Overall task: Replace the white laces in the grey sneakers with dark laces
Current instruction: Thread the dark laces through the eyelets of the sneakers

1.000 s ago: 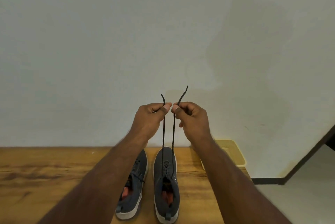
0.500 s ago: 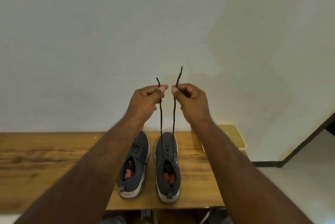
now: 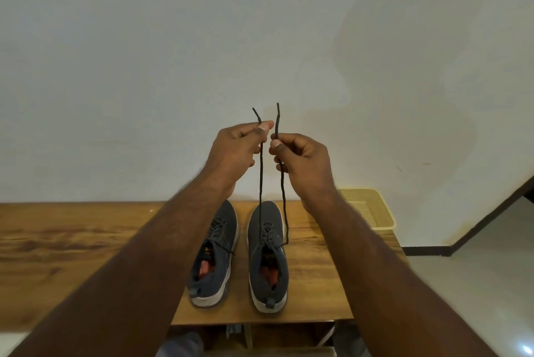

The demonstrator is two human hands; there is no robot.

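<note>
Grey sneakers, two: left sneaker [image 3: 213,258], right sneaker [image 3: 267,255], on wooden tabletop [image 3: 72,244]. Left hand [image 3: 234,151] and right hand [image 3: 303,160] each pinch one end of dark lace [image 3: 261,183].

Left tabletop: bare wooden table [image 3: 72,241] lying open.
Centre: two grey knit sneakers [image 3: 267,255] blocking.
Far right: yellow mesh basket [image 3: 372,212] crowding the edge.

Looks like a home room, plain domestic setup. Evidence: bare off-white painted wall [image 3: 173,53] with faint stains filling the upper frame, wood-grain table [image 3: 57,241] pushed against it, pale yellow plastic mesh basket [image 3: 375,212] at the table's right end, dark baseboard [image 3: 424,251] and light tiled floor [image 3: 476,284] at lower right. Pair of grey sneakers [image 3: 267,255] on the table. No industrial or shop fittings visible.
</note>
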